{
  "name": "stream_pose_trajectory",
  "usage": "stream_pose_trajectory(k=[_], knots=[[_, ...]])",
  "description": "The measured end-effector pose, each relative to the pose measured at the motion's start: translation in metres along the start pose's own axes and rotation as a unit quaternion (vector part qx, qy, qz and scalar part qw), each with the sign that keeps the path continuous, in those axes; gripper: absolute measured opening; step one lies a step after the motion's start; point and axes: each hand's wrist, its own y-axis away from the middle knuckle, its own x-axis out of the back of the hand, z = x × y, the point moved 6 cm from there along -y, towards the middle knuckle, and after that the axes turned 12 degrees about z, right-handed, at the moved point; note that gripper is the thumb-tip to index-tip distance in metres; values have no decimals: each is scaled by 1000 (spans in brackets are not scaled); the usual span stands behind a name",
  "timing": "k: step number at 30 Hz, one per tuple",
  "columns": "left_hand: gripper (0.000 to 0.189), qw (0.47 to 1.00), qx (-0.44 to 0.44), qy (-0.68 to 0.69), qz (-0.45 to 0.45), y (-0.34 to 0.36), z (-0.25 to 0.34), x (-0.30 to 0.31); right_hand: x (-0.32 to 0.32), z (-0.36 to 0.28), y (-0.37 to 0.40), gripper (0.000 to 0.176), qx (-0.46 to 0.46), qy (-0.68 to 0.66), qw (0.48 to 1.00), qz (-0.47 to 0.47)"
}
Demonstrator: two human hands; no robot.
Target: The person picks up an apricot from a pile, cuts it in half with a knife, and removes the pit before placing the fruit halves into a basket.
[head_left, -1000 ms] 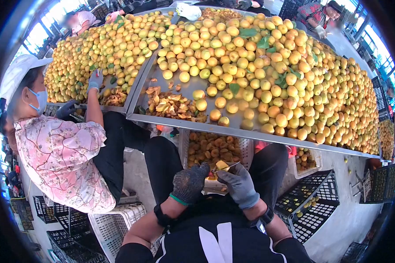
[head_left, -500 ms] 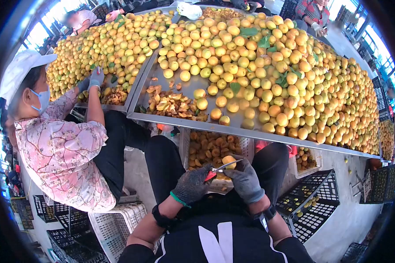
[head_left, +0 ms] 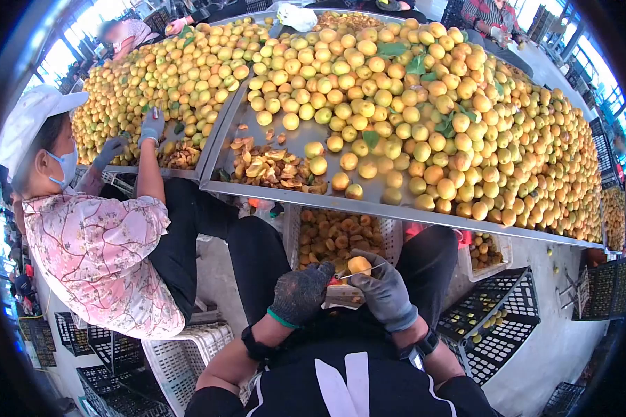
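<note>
My left hand [head_left: 300, 295], in a dark glove with a green cuff, is closed round the handle of a knife [head_left: 364, 272]; its red handle is mostly hidden in the fingers. The thin blade reaches right, against the lower side of an apricot [head_left: 359, 265]. My right hand [head_left: 388, 297], in a grey glove, grips that apricot between thumb and fingers. Both hands are over my lap, just in front of a white crate [head_left: 394, 240] holding cut, brownish apricot pieces [head_left: 335, 240].
A metal-rimmed table [head_left: 292, 197] in front bears a large heap of apricots [head_left: 459, 139] and a pile of scraps [head_left: 266, 167]. At left sits a co-worker [head_left: 97, 257], gloved hands at the fruit. Black crates [head_left: 494, 320] stand right; a white crate [head_left: 181, 358] stands lower left.
The blade, earlier tilted upward and in plain sight, now lies lower across the apricot. My right hand has turned round the fruit. The co-worker's hands have moved apart.
</note>
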Motion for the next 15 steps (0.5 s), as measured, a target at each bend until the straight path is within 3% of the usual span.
stream_pose_trajectory(k=[4, 8, 10, 15], knots=[[26, 1000, -10, -15, 4, 0, 3, 0, -2, -7, 3, 51, 38, 18, 999, 8], [24, 999, -14, -28, -19, -1, 4, -4, -10, -15, 12, 53, 19, -1, 1000, -11], [25, 999, -11, -24, -39, 0, 2, -9, -8, -20, 13, 53, 115, 112, 987, 24], [25, 1000, -22, -3, 8, 3, 1, -12, -7, -4, 7, 48, 22, -18, 1000, 5]])
